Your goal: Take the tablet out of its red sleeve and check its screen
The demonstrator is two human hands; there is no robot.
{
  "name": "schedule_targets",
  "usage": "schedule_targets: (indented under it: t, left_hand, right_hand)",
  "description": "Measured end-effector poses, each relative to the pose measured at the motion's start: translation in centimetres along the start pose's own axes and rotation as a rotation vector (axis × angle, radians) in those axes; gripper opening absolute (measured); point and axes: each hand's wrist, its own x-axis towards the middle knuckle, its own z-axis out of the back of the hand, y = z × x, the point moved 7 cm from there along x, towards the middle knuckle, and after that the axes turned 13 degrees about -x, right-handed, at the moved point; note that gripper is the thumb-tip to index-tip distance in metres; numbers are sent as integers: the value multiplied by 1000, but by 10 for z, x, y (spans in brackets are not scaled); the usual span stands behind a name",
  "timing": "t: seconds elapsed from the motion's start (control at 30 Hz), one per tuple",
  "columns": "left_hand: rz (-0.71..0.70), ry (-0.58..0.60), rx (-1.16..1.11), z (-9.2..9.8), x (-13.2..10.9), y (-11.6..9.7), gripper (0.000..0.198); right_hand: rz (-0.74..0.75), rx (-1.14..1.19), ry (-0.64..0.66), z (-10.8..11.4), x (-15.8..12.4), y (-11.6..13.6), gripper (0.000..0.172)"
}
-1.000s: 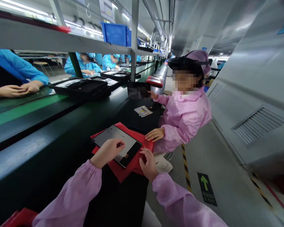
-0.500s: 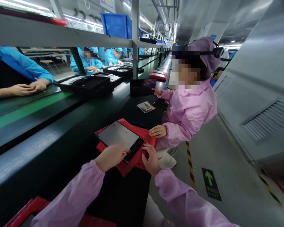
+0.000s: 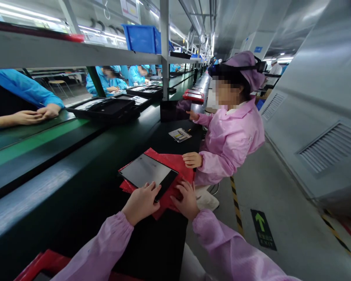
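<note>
A flat display panel, with a grey face and a black band along one end, lies on red plastic sheets on the black work surface. My left hand is over its near edge, fingers apart and resting on the face, the thumb by the black band. Beside the panel's right end is my right hand, fingers spread and loosely curved over the red plastic, apparently holding nothing. A co-worker's hand rests on the far right of the same red plastic.
Beyond the panel lies a small flat part with yellow marks, near a dark upright screen. The co-worker in pink sits at right. Black trays stand across the line. More red plastic is at lower left.
My left hand has gone from a pinch on a small brown tab at the panel's black band to spread fingers on the panel. My right hand has barely moved.
</note>
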Motion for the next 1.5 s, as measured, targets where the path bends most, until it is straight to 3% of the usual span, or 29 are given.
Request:
schedule_targets:
  t: [0.1, 0.23, 0.43, 0.57, 0.67, 0.83, 1.03, 1.2, 1.37, 1.5]
  left_hand:
    - [-22, -110, -42, 15, -5, 4, 48]
    - [-138, -219, -49, 25, -9, 1, 44]
    - [-128, -116, -9, 17, -4, -3, 44]
    - [-141, -94, 1, 12, -3, -9, 42]
    - [-147, -71, -14, 1, 0, -10, 39]
    - [-156, -52, -105, -17, 8, -2, 35]
    - [-79, 18, -103, -10, 11, 4, 25]
    - [-47, 159, -9, -8, 5, 4, 32]
    - [-28, 129, 6, -15, 9, 9, 33]
    - [-6, 129, -30, -25, 16, 12, 46]
  right_hand:
    - [5, 5, -7, 2, 0, 3, 18]
    - [7, 3, -89, 6, 1, 6, 16]
    - [2, 83, -143, 4, 5, 3, 15]
    - [-70, 87, -111, 5, 5, -1, 18]
    - [-116, 47, -43, 2, 6, -2, 20]
    - [-140, 39, -48, 0, 7, -3, 25]
    - [-140, 16, -27, -1, 4, -8, 25]
    - [-94, -29, -56, -3, 1, -9, 27]
    - [-41, -54, -100, -2, 0, -7, 23]
    - [-28, -73, -101, -2, -2, -6, 23]
